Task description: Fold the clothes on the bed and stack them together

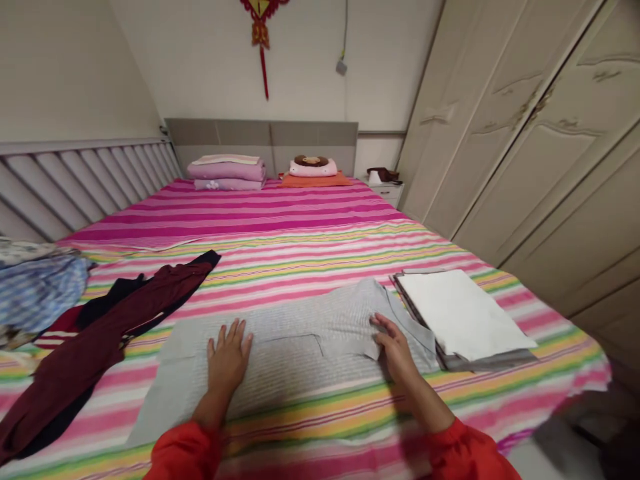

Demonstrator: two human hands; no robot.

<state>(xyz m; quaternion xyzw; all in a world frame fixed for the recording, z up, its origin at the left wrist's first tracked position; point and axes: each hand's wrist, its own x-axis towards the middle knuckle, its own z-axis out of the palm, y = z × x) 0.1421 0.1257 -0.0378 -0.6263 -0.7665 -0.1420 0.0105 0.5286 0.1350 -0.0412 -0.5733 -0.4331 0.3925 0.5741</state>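
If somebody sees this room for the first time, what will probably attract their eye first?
The brightly striped bed cover across the middle would probably win. Next come the two red sleeves at the bottom edge, the left hand flat on a pale grey garment and the right hand at its right part. High on the wall, left of centre, hangs a red ornament.

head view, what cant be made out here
All in the head view:
Grey garment: patch hidden under the left hand.
Blue checked cloth: cut off by the left edge.
Red wall hanging: top cut off by the upper edge.
Dark grey cloth: mostly hidden under the white cloth.
Brown item on the bedside cabinet: too small to identify.
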